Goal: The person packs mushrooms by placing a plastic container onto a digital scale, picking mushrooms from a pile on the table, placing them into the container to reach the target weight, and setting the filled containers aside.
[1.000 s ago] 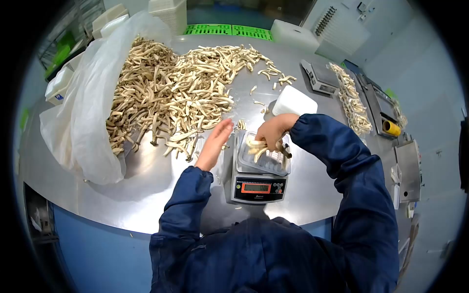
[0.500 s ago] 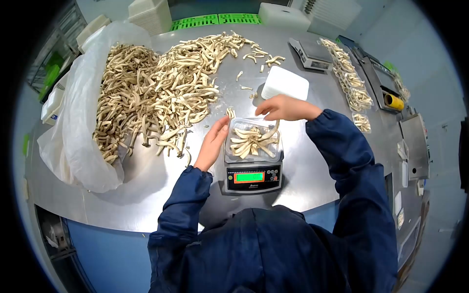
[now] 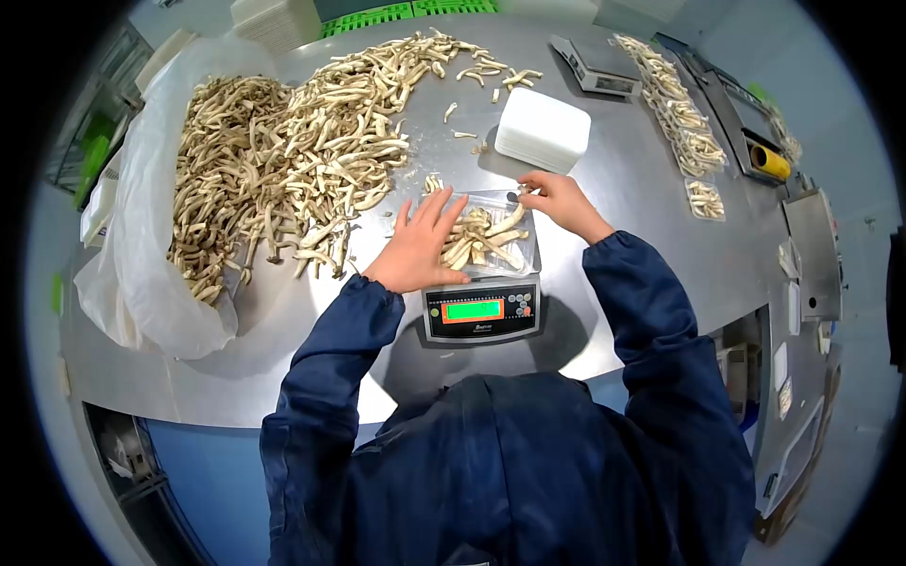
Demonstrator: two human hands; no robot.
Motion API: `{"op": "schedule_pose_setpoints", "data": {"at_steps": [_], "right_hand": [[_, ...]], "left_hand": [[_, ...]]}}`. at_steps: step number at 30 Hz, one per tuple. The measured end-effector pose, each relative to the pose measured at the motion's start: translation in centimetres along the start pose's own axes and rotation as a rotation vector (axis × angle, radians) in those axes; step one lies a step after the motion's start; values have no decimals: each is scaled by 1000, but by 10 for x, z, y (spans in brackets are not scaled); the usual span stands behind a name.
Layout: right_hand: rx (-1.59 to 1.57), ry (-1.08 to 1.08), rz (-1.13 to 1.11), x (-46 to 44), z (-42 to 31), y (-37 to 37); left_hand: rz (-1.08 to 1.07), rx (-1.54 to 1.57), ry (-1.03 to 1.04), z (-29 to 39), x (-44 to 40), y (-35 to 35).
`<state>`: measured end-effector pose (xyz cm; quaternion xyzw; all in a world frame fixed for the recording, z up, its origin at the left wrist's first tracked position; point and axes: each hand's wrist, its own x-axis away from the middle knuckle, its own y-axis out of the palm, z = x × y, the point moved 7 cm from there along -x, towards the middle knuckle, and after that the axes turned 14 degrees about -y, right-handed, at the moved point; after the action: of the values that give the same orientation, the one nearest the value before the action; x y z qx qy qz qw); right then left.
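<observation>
A clear plastic tray (image 3: 525, 253) of pale long-stemmed mushrooms (image 3: 481, 236) rests on a digital scale (image 3: 481, 325) with a lit green display. My left hand (image 3: 422, 243) lies across the tray's left side, fingers spread, covering part of the tray and mushrooms. At the tray's far right corner, my right hand (image 3: 563, 205) pinches the dark-capped end of one mushroom (image 3: 511, 219), whose stem reaches down into the tray. Just beyond the tray are a few short mushroom pieces (image 3: 433, 182).
A large mushroom heap (image 3: 321, 141) spills from a plastic bag (image 3: 156, 226) at left. Beyond my right hand stands a stack of white trays (image 3: 543, 130). Another scale (image 3: 596, 68) sits farther back, beside a row of filled trays (image 3: 687, 141) on the right.
My left hand has moved over the tray's left side and spread its fingers. My right hand stays by the far right corner, with its fingers now in a pinch. The whole view has shifted slightly.
</observation>
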<state>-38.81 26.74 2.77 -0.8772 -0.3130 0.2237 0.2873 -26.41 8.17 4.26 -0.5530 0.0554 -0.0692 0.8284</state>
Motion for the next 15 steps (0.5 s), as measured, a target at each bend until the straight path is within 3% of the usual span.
{"op": "schedule_pose_setpoints", "data": {"at_steps": [2,5,6,9,15], "right_hand": [[3,-52,59,0,2,5],[5,39,59,5,-14,5],[19,-33,138,8,-22,2],[42,87,220,25,-24,2],[-113,135,137,41,-35,25]], "left_hand": [[-31,11,11,-1,-5,6],[-38,12,25,-2,-7,8],[-35,12,32,-1,-7,8],[-8,30,72,2,-11,6],[-84,106,111,11,-20,0]]}}
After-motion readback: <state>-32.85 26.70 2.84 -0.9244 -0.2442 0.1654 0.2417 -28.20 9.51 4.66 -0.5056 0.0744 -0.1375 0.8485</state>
